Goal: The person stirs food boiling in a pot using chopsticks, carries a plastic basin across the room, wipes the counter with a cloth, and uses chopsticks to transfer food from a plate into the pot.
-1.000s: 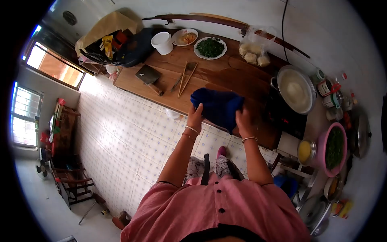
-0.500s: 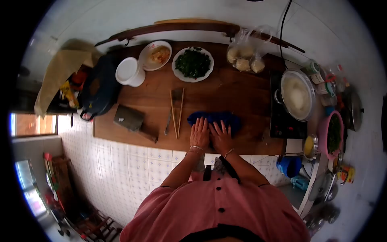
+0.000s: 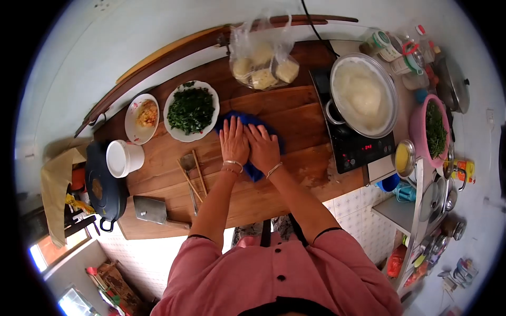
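A blue cloth (image 3: 255, 174) lies bunched on the wooden tabletop, just right of the plate of chopped greens (image 3: 191, 109). My left hand (image 3: 235, 143) rests flat on it, fingers straight and pointing away from me. Beside it and partly touching, my right hand (image 3: 263, 147) also presses flat on the cloth with its fingers extended. Left of my left forearm lie a pair of chopsticks (image 3: 199, 171) and a spatula-like utensil (image 3: 187, 161). Much of the cloth is hidden beneath my palms.
A pot of pale, foamy liquid (image 3: 363, 95) stands on the lit induction cooker (image 3: 363, 150) at right. A cleaver (image 3: 150, 209), a white tub (image 3: 124, 158) and a bowl (image 3: 141, 134) are at left. A plastic bag of pale pieces (image 3: 263, 60) sits at the back.
Both hands have pushed the blue cloth away from the front edge, toward the back and the plate of greens. The view has turned and shifted to the right.
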Motion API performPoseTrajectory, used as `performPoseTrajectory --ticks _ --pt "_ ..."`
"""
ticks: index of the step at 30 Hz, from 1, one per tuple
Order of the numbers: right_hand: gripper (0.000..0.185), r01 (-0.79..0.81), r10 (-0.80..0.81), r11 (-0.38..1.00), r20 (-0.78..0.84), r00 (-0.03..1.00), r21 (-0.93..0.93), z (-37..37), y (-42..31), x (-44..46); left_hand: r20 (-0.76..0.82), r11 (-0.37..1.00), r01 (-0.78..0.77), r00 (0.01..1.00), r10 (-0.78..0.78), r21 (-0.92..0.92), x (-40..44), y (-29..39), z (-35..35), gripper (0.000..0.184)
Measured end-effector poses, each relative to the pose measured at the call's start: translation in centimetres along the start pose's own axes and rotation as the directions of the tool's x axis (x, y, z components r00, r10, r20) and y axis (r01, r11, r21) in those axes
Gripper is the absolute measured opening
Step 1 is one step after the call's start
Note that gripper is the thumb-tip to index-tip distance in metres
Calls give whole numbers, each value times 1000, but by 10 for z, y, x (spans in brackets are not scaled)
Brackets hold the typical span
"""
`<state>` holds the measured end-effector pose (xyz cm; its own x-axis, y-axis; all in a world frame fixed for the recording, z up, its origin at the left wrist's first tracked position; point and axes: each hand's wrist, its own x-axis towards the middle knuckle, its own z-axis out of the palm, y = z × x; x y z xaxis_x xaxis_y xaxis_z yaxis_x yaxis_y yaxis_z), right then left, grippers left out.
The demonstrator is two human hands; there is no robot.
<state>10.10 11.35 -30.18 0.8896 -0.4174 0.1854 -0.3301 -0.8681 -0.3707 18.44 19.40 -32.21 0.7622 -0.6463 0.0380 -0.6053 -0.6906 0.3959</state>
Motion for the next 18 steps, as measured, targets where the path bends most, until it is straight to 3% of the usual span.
performPoseTrajectory --ticks 2,4,6,8,13,18 --pt "44 -59 58 997 -31 998 -49 -13 23 10 64 997 -73 995 71 21 23 21 9 47" --pt "45 -232 230 970 -39 972 -77 -27 49 14 70 986 -164 984 162 22 48 50 29 46" --pt "49 -240 239 968 -19 971 -70 -28 61 11 72 972 -234 970 232 22 62 69 39 46" --pt "49 -359 354 928 -70 933 -103 -33 86 6 106 936 -352 932 348 22 72 97 48 45" --pt "52 -458 452 888 -104 886 -43 -54 113 -34 146 838 -544 833 533 44 48 151 64 44" --pt "57 -457 457 889 -77 886 18 -54 120 -82 183 815 -579 804 565 26 18 162 61 43"
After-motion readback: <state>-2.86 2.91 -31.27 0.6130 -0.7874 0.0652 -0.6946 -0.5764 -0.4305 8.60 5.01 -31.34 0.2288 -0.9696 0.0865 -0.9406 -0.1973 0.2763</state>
